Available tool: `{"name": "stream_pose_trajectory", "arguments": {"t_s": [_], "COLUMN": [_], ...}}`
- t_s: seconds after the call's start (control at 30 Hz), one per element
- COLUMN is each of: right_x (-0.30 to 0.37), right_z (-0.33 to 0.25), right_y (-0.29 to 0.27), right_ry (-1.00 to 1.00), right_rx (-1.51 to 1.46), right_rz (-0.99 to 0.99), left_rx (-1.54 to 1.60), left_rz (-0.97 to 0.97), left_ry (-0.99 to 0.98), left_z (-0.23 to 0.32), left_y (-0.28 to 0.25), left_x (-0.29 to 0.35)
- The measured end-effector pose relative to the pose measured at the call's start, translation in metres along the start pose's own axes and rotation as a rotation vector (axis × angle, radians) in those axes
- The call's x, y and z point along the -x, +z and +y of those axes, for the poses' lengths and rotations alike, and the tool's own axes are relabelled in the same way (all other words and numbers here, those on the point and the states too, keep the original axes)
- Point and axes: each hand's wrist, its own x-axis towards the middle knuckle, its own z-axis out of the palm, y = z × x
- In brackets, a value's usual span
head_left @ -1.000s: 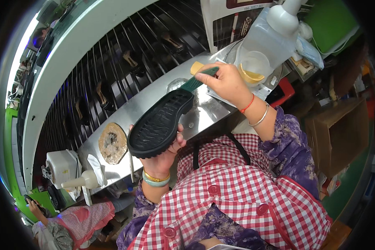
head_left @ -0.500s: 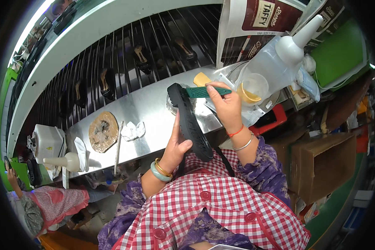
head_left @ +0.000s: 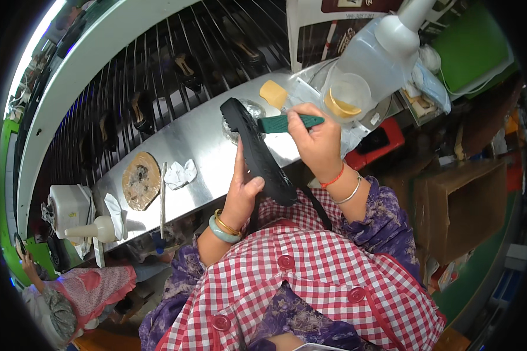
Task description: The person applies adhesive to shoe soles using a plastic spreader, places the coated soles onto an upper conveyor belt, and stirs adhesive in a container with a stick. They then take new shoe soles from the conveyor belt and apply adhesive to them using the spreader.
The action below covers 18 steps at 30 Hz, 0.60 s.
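Observation:
My left hand (head_left: pixel 239 196) is closed around a black shoe sole (head_left: pixel 262 155), thumb on the near side and a finger stretched along its left edge. The sole stands tilted, its lugged end pointing up and away over the bench. In my right hand (head_left: pixel 317 139) is the green handle of a flat brush (head_left: pixel 280 123), pinched between thumb and fingers. The brush's left end meets the sole's right edge near the far end; its bristles are hidden there. Behind the sole sits a clear plastic-wrapped round thing (head_left: pixel 253 109), partly covered.
Metal bench (head_left: pixel 196 131) ahead, with a wrapped brown disc (head_left: pixel 140 181), a thin stick (head_left: pixel 163 199) and crumpled tissue (head_left: pixel 180 174). A yellow piece (head_left: pixel 273 93), clear cup (head_left: pixel 346 96) and large squeeze bottle (head_left: pixel 372 52) stand right. Shoes (head_left: pixel 187 70) rest on the rack rods beyond.
The view has shifted a little. The sole has turned slightly in my left hand, and the brush now meets its edge a little lower, farther from the sole's far tip.

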Motion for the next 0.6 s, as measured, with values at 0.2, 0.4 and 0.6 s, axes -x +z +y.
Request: {"name": "stream_pose_trajectory", "arguments": {"t_s": [0.2, 0.4, 0.6], "right_x": [0.005, 0.015, 0.023], "right_z": [-0.004, -0.014, -0.011], "right_y": [-0.012, -0.026, -0.063], "right_ry": [-0.084, 0.014, 0.116], "right_rx": [0.068, -0.001, -0.189], "right_rz": [-0.011, -0.08, 0.323], "left_rx": [0.008, 0.028, 0.193], "left_rz": [0.05, 0.084, -0.116], "left_ry": [-0.056, -0.116, -0.011], "left_z": [0.011, 0.017, 0.051], "left_y": [0.009, 0.003, 0.011], "left_x": [-0.007, -0.005, 0.004]}}
